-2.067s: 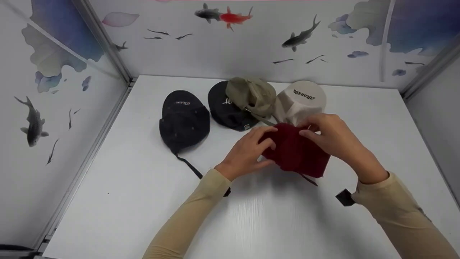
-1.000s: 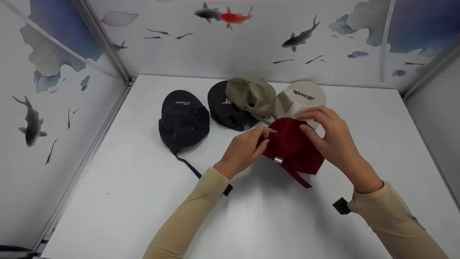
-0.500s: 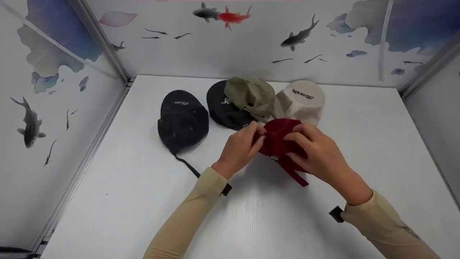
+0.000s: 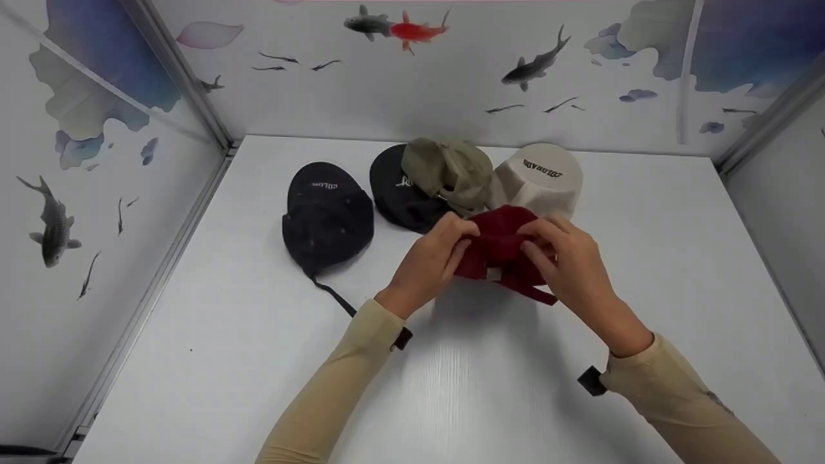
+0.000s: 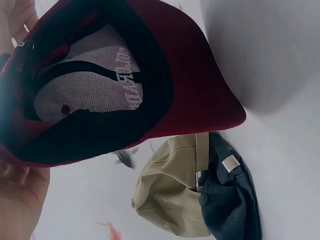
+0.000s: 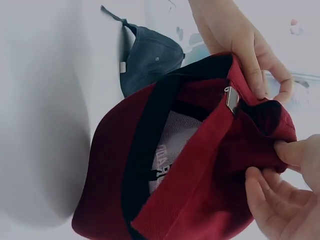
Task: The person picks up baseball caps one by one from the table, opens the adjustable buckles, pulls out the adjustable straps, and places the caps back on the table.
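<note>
In the head view both hands hold a dark red baseball cap [image 4: 506,222] above the table, right of its middle. My left hand [image 4: 425,261] pinches the cap's left edge. The right hand [image 4: 570,270] pinches the crown fabric between thumb and fingers on the other side. From the left wrist, the cap's inside shows, with a pale mesh lining [image 5: 85,95] and a stiff brim [image 5: 200,95]. A loose red back strap [image 6: 182,170] hangs near a metal buckle [image 6: 232,100] in the right wrist view, where the crown fabric is folded between the hands.
On the white table [image 4: 258,399] lie a navy cap [image 4: 329,219] with a trailing strap at left, a black cap [image 4: 403,200] partly under an olive cap [image 4: 451,171], and a cream cap [image 4: 541,177] behind the red one. Printed panels [image 4: 296,96] enclose the back and sides.
The red cap has turned and shifted slightly left, its back strap swinging up. My right hand has moved left and down and changed its hold; the left stays on the cap's left edge.
</note>
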`<state>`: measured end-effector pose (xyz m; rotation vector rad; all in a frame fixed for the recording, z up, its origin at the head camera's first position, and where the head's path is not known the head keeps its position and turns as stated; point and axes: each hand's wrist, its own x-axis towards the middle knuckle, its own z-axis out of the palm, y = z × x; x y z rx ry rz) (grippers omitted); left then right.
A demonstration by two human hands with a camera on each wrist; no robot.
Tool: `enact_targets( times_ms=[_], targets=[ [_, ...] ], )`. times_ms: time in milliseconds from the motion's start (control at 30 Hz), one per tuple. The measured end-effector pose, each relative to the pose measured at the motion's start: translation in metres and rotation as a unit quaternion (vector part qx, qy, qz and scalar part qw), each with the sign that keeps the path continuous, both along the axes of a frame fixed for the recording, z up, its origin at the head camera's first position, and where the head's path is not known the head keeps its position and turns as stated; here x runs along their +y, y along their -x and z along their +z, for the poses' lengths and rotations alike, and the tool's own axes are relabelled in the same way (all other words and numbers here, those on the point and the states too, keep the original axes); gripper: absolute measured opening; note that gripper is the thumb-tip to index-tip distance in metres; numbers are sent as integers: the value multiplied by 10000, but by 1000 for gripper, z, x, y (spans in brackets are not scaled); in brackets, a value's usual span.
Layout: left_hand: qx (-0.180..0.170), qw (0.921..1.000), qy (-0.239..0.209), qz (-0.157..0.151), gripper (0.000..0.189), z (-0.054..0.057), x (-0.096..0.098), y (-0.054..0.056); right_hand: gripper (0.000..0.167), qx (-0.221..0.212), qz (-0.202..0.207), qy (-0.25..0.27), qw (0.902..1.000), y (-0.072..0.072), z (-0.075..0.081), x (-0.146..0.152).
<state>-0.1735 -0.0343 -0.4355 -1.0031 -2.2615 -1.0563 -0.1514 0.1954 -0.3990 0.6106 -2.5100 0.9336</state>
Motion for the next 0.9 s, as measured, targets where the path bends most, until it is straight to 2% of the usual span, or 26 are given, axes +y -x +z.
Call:
enact_targets(
  times_ms=[200,333,500,667,900],
  targets=[
    [150,9996,220,-15,12,1,1,-2,11,-595,14,295,9978,2,1,-4],
    [142,9990,422,49,17,2,0,-2,10,-862,41,413,9954,3,1,-6],
    [105,9993,357,71,21,2,-2,-1,9,-1107,78,861,9901,4,1,-7],
    [69,9995,308,6,21,1,-3,0,11,-1401,148,1449,9794,6,3,-6],
    [-172,9994,313,-42,25,0,-4,-1,22,-2011,514,2107,9552,8,5,-5]
  ],
)
